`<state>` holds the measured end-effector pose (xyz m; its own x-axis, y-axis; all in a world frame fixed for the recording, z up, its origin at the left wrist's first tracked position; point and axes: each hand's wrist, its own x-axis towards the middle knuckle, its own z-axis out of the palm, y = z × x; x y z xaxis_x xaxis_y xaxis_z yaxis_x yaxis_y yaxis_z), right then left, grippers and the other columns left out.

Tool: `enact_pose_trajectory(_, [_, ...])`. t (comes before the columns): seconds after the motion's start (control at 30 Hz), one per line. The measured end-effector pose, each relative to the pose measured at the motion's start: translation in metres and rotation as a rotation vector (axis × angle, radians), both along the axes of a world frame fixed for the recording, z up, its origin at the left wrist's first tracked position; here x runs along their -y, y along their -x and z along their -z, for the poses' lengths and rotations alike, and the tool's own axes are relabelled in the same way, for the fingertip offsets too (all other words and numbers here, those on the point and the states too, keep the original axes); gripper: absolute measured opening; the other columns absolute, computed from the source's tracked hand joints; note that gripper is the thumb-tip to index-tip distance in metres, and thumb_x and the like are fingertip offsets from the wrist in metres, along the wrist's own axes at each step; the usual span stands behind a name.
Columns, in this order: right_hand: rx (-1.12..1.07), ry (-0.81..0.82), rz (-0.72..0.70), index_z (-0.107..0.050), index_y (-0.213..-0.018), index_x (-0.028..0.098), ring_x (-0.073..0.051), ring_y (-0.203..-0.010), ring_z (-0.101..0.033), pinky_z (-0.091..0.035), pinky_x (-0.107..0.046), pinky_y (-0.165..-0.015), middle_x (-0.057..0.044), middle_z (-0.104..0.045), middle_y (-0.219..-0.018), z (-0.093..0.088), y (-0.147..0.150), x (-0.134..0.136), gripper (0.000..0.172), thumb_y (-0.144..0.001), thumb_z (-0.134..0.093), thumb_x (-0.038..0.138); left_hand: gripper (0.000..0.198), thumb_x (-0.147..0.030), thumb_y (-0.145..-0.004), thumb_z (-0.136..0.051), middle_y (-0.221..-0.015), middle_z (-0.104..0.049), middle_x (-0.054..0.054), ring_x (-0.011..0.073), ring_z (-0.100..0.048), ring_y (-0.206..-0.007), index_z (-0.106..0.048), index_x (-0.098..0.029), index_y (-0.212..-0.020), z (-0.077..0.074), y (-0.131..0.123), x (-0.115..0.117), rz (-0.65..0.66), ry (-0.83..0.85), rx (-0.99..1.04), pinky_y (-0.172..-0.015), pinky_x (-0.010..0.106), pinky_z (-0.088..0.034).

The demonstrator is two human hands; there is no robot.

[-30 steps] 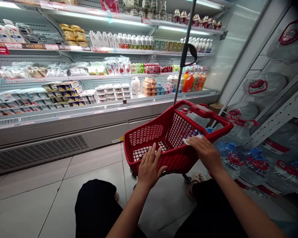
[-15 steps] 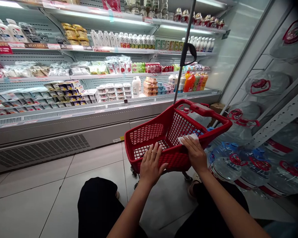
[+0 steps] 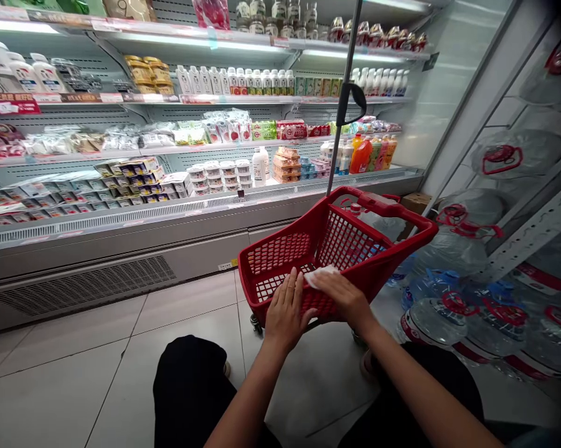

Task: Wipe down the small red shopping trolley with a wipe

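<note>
Presently, one refrigerated shelf unit (image 3: 121, 214) stands to the left of and beyond the fingers, carrying packaged goods too numerous to count. One left hand (image 3: 287, 311) lies flat on the near rim of one red shopping basket (image 3: 280, 258), fingers (image 3: 293, 287) extended and released, grasping nothing. Just beside it to the right, one right hand (image 3: 343, 297) presses one white cloth (image 3: 321, 274) against the same rim; its fingers lie open over the cloth rather than clenched. One metal pole (image 3: 343, 102) rises beyond the basket. Right of the fingers, several large water bottles (image 3: 448, 311) lie stacked; exact count cannot be told.
</note>
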<state>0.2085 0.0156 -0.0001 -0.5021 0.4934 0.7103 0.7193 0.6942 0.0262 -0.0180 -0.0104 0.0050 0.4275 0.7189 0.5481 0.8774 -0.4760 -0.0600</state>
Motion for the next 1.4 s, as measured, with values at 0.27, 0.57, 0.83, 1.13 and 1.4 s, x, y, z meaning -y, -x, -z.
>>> enact_pose_trajectory(0.27, [-0.120, -0.021, 0.307, -0.051, -0.155, 0.031, -0.019, -0.148, -0.048, -0.029, -0.043, -0.131, 0.000, -0.058, -0.154, -0.027, -0.119, -0.025, 0.052, -0.109, -0.034, 0.015, 0.074, -0.051, -0.104, -0.053, -0.174, -0.021, 0.012, 0.0334, -0.040, -0.152, -0.024, -0.026, -0.168, -0.001, 0.027, -0.001, -0.049, 0.012, 0.038, -0.119, 0.047, -0.041])
enact_pose_trajectory(0.57, [-0.173, 0.033, 0.248, -0.048, -0.157, 0.031, -0.018, -0.146, -0.050, -0.037, -0.044, -0.128, 0.000, -0.060, -0.151, 0.009, -0.018, -0.033, 0.062, -0.101, -0.035, 0.006, 0.082, -0.055, -0.102, -0.055, -0.173, -0.020, 0.020, 0.0376, -0.040, -0.152, -0.024, -0.017, -0.168, 0.007, 0.010, -0.002, -0.104, -0.009, 0.081, -0.121, 0.051, -0.038])
enact_pose_trajectory(0.83, [-0.082, 0.074, -0.079, -0.026, -0.166, 0.033, -0.018, -0.147, -0.049, -0.042, -0.043, -0.125, 0.002, -0.053, -0.157, 0.021, 0.052, -0.002, 0.068, -0.104, -0.042, 0.009, 0.091, -0.061, -0.104, -0.047, -0.172, -0.025, 0.019, 0.0318, -0.036, -0.155, -0.008, -0.011, -0.169, 0.008, 0.019, 0.008, -0.053, -0.011, 0.055, -0.123, 0.045, -0.037])
enact_pose_trajectory(1.13, [-0.106, 0.041, 0.208, -0.042, -0.160, 0.034, -0.019, -0.146, -0.050, -0.037, -0.046, -0.128, 0.002, -0.053, -0.157, -0.001, -0.077, -0.049, 0.066, -0.101, -0.034, 0.003, 0.081, -0.054, -0.106, -0.046, -0.171, -0.031, 0.015, 0.0311, -0.044, -0.150, -0.009, -0.020, -0.170, 0.011, 0.056, 0.006, -0.095, 0.019, 0.040, -0.122, 0.047, -0.040])
enact_pose_trajectory(1.4, [-0.154, 0.114, 0.086, -0.039, -0.162, 0.030, -0.017, -0.148, -0.047, -0.037, -0.044, -0.128, 0.000, -0.055, -0.156, 0.020, 0.027, -0.015, 0.069, -0.099, -0.036, 0.003, 0.089, -0.061, -0.103, -0.049, -0.171, -0.025, 0.022, 0.0366, -0.042, -0.151, -0.009, -0.017, -0.170, 0.015, 0.022, 0.012, -0.159, -0.022, 0.069, -0.121, 0.051, -0.039])
